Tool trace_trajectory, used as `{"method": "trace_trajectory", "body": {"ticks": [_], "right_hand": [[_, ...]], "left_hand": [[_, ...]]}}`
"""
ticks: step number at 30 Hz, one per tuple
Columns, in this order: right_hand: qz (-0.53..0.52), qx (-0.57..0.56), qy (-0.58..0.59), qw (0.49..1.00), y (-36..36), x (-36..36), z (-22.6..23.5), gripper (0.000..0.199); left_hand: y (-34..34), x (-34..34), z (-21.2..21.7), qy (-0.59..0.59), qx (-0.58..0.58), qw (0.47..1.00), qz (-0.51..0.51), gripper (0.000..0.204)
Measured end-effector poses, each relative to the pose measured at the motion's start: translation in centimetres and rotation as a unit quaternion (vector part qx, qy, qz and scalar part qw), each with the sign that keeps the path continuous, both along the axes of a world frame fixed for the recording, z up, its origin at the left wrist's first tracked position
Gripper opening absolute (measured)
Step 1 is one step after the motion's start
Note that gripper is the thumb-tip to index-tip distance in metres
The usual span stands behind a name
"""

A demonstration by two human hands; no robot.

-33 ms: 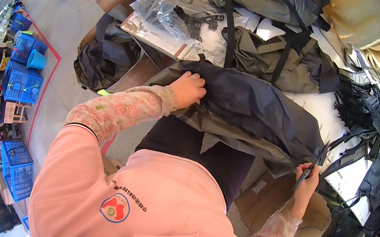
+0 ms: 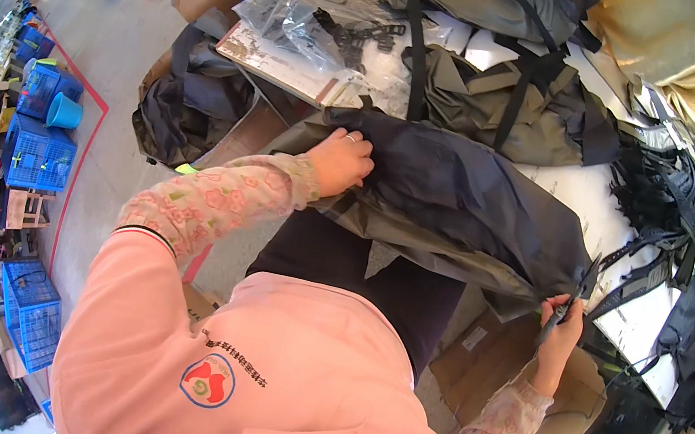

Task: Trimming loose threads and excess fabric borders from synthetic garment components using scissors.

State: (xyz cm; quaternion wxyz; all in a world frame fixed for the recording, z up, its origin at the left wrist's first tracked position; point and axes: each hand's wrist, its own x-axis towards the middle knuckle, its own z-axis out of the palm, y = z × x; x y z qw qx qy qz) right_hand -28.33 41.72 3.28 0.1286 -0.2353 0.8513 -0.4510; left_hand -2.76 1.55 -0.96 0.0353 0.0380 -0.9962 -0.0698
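Note:
A long dark navy and olive fabric bag point(image 2: 469, 205) stretches across my lap and up against the table edge. At its left end my left hand point(image 2: 340, 163) is closed on the cloth, fingers curled over it and a ring showing. At the right end, my right hand point(image 2: 562, 325) is closed round a pair of dark scissors point(image 2: 559, 317). Their blades point away from me, alongside the bag's right corner. My right fingertips also touch the cloth at that corner, and the exact grip is partly hidden.
Olive bags with black straps point(image 2: 505, 101) and a clear plastic bag of black buckles point(image 2: 308, 13) lie on the white table point(image 2: 632, 329). Black straps point(image 2: 660, 214) heap at right. An open carton of dark fabric point(image 2: 192, 99) stands left; blue crates point(image 2: 40, 156) line the floor beyond.

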Motion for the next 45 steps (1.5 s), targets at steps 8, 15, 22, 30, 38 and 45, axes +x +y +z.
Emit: {"method": "trace_trajectory", "body": {"ticks": [8, 15, 22, 30, 38, 45], "right_hand": [[-0.021, 0.038, -0.028, 0.999, 1.3, -0.5, 0.7, 0.015], [-0.014, 0.034, -0.056, 0.998, 1.3, 0.5, 0.6, 0.014], [-0.016, 0.047, -0.018, 0.999, 2.5, 0.6, -0.4, 0.013], [0.042, 0.082, -0.168, 0.981, 1.0, 0.9, 0.3, 0.016], [0.091, 0.161, -0.094, 0.978, 0.4, 0.5, -2.5, 0.021], [0.029, 0.123, -0.053, 0.991, -1.5, 1.1, -0.9, 0.029]], "left_hand": [[-2.0, 2.4, 1.1, 0.006, 0.135, 0.990, -0.051, 0.025], [0.2, 0.3, -1.7, -0.051, 0.186, 0.981, 0.010, 0.028], [-1.1, 1.4, 2.4, 0.075, 0.214, 0.972, -0.061, 0.016], [-1.2, 4.7, 12.9, 0.027, 0.417, 0.906, -0.065, 0.019], [-0.6, 4.6, 8.8, -0.039, 0.636, 0.770, 0.027, 0.032], [-0.7, 3.8, 6.4, -0.018, 0.717, 0.688, 0.107, 0.024]]}}
